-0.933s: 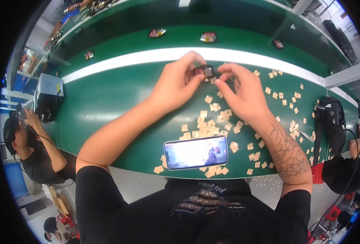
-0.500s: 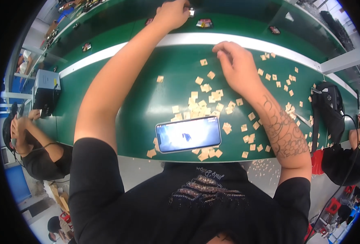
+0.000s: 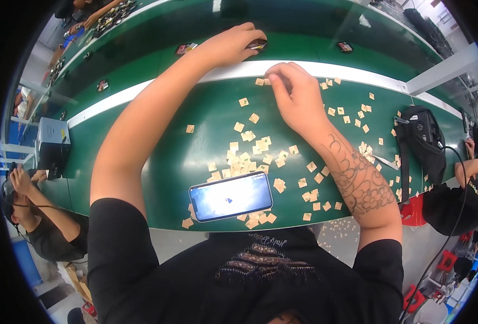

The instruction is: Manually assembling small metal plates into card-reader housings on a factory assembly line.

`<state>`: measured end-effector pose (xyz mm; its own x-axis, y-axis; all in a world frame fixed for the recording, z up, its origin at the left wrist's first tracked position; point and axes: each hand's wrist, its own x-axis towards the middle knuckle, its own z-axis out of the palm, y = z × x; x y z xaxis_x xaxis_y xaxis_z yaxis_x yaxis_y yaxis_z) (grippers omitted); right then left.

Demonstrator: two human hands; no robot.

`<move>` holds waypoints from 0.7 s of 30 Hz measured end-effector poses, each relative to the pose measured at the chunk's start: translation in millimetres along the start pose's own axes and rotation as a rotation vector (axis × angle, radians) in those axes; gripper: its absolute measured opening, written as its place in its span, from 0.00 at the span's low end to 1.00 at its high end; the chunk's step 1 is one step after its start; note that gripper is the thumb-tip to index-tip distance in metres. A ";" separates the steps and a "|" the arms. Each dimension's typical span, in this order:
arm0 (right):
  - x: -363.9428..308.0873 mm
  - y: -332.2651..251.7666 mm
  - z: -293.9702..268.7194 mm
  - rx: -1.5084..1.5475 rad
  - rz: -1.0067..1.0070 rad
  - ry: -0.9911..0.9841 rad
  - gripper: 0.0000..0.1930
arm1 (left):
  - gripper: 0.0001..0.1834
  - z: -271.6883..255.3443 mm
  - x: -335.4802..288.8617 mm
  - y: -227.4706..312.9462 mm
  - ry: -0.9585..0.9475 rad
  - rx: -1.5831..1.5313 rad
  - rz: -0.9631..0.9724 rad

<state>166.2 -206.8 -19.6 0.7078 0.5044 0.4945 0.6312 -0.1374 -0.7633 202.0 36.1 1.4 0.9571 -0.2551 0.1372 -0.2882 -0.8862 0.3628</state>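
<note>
My left hand (image 3: pixel 238 44) reaches over the white rail, its fingers closed round a small dark part (image 3: pixel 258 45) with light and coloured patches on the green surface beyond. My right hand (image 3: pixel 295 92) is above the near green tabletop, just below the rail. Its thumb and forefinger are pinched together, with a small beige square (image 3: pixel 267 80) at their tips; the other fingers are curled. Beside it lies another beige square (image 3: pixel 259 82). A phone (image 3: pixel 231 197) with a lit screen rests on a heap of beige squares (image 3: pixel 241 160) nearer my body.
The white rail (image 3: pixel 331 69) divides the tabletop from the far green strip, where similar small parts (image 3: pixel 185 49) lie. More squares are scattered right of my right forearm. A black bag (image 3: pixel 425 132) stands at right, a grey-black box (image 3: pixel 53 143) at left. People sit on both sides.
My left hand has come back from farther out and closed on the small part. Two beige squares now show by my right fingertips. The whole view has shifted somewhat.
</note>
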 end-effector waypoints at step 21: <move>-2.1 -34.0 -2.1 -0.316 -0.199 -0.571 0.11 | 0.26 18.0 -154.3 59.1 0.181 -0.197 0.008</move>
<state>143.9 -205.1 6.1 0.3450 0.9046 0.2503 0.8559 -0.1938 -0.4795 37.8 16.2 -14.9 0.9391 -0.1731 0.2967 -0.3130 -0.7874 0.5312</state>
